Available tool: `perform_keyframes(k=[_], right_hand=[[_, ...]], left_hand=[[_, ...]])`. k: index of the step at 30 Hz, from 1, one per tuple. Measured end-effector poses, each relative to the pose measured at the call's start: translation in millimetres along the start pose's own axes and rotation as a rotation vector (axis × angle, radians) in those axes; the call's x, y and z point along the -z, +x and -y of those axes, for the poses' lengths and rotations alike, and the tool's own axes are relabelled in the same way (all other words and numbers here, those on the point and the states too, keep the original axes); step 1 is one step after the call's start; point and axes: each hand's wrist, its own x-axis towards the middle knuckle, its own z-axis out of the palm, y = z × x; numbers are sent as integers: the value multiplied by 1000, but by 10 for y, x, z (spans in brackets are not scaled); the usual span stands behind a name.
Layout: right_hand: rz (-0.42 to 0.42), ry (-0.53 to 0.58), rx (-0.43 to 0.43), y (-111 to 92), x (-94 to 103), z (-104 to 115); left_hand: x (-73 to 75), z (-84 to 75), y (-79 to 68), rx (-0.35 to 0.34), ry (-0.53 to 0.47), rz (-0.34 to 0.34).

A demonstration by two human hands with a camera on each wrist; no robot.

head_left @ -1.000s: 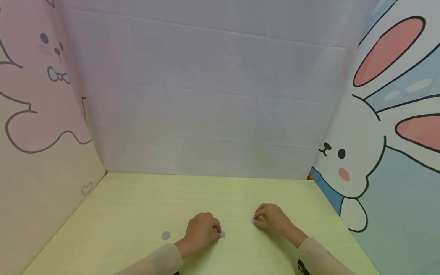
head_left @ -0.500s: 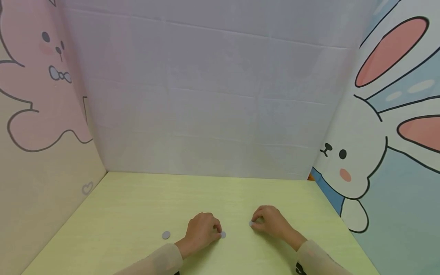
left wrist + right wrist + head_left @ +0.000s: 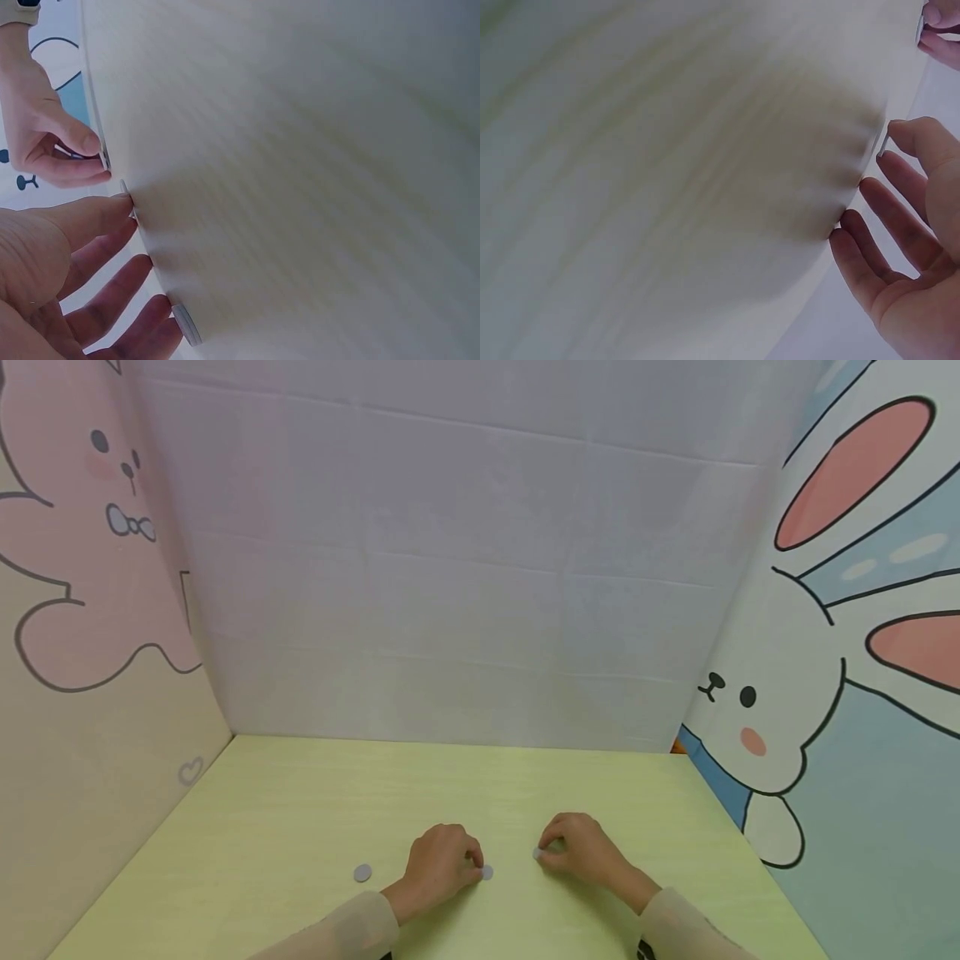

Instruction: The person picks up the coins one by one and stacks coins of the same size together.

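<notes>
My left hand (image 3: 444, 862) rests low over the yellow table, thumb and index finger pinching the edge of a small grey disc (image 3: 487, 872). To its right, my right hand (image 3: 581, 850) pinches a second disc (image 3: 537, 853) between thumb and index finger. The right wrist view shows that disc (image 3: 883, 141) tilted on edge at the fingertips, with the other fingertips at the tabletop. A third grey disc (image 3: 362, 872) lies left of my left hand. In the left wrist view this disc (image 3: 187, 325) looks thick, with a line along its side, near the little finger.
The pale yellow tabletop (image 3: 390, 785) runs back to a white creased sheet (image 3: 450, 568). A wall with a pink cartoon animal (image 3: 105, 568) stands at the left, and one with a white rabbit (image 3: 787, 693) at the right.
My right hand has slid left and slightly toward me with its disc, closer to my left hand. The left hand and the third disc stay in place.
</notes>
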Motion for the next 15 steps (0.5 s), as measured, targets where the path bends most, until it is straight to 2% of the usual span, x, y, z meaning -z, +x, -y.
perform_keyframes(k=[6,15], right_hand=[[3,8,-17,17,-63,62],[12,28,20,58,-126,143]], left_hand=[[-12,8,4,8,0,6],[-13,18,20,14,15,18]])
